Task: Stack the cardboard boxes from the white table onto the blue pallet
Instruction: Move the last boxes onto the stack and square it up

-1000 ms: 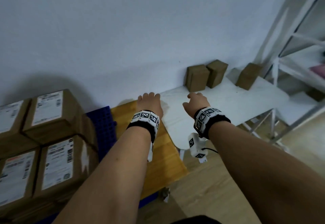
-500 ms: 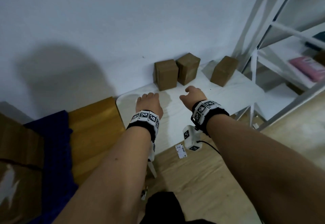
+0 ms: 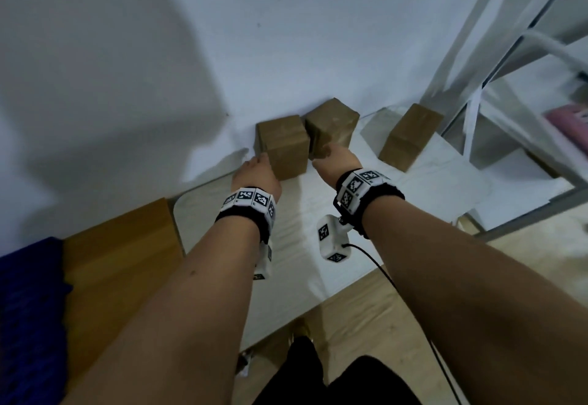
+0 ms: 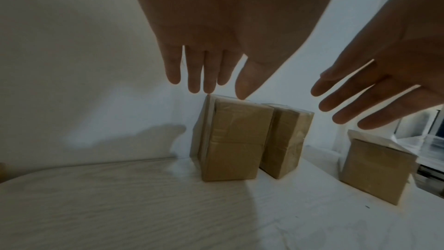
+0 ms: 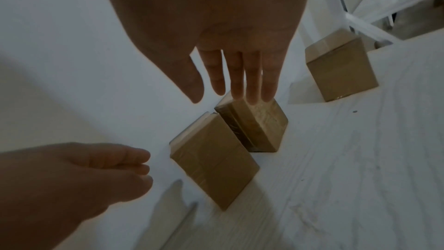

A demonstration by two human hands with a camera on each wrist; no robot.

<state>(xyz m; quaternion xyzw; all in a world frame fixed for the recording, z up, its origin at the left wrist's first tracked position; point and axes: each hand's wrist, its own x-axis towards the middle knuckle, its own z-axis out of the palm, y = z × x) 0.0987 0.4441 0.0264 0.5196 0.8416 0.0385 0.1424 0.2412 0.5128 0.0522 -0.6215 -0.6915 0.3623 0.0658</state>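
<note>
Three cardboard boxes stand on the white table (image 3: 302,245) against the wall: a left box (image 3: 286,147), a middle box (image 3: 332,128) touching it, and a right box (image 3: 407,137) set apart. My left hand (image 3: 254,172) hovers open just left of the left box (image 4: 233,140), fingers straight, holding nothing. Over the gap between the left and middle boxes my right hand (image 3: 334,163) is open, fingers extended above the middle box (image 5: 259,124). The left box (image 5: 211,161) and my left hand (image 5: 79,174) also show in the right wrist view. The blue pallet (image 3: 28,309) lies at the far left.
A tan wooden board (image 3: 117,261) lies between the pallet and the table. A white metal shelf frame (image 3: 509,86) stands at the right, close to the right box. The white wall (image 3: 222,38) backs the table. Wooden floor (image 3: 381,325) lies below.
Both hands have reached forward across the table to the left and middle boxes. The view has swung right, so the stacked boxes on the pallet have left the frame.
</note>
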